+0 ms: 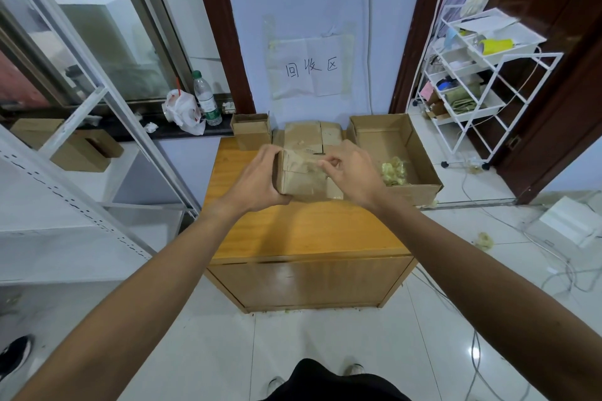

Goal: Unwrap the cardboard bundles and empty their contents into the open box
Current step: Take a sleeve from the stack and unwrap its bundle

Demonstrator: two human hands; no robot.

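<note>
Taped brown cardboard bundle [301, 177] held over the wooden cabinet top [303, 231], long axis running left-right btwn both hands, top face tipped toward the person. Left hand [257, 177] wraps its left end; right hand [350, 172] pinches tape at the top-right edge. Open brown cardboard box [420, 153] w/ yellowish scraps [394, 169] sits just right of the right hand.

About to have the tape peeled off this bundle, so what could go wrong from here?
1. The left hand alone steadies the bundle while the right hand picks at the tape; a hard pull might twist it loose.
2. The open box overhangs the cabinet edge; tipping contents in could nudge it off.
</note>
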